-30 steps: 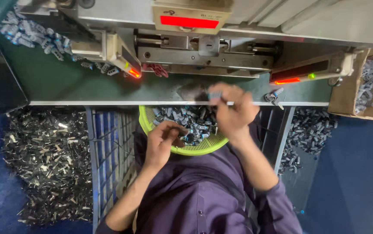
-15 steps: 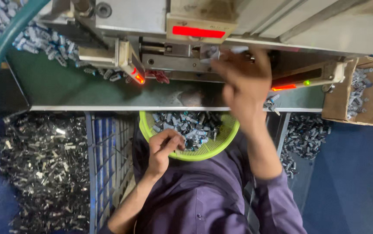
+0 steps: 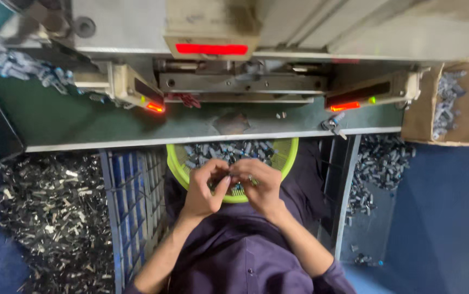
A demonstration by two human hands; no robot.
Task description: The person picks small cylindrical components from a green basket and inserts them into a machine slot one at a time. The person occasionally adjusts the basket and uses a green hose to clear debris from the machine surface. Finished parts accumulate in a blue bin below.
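A red lit display bar (image 3: 211, 49) glows on the press's beige front panel, top centre. 1 open brown cardboard box (image 3: 446, 103) stands at the far right of the green bench — filled with small grey metal parts.

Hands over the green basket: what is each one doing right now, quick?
Left hand: fingers pinched on a small metal part, above the green basket.
Right hand: fingers curled on the same part.

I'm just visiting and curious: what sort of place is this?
Probably a small factory workstation: a press-like machine with red lights, a green basket of small metal parts, and heaps of metal scrap on the floor.
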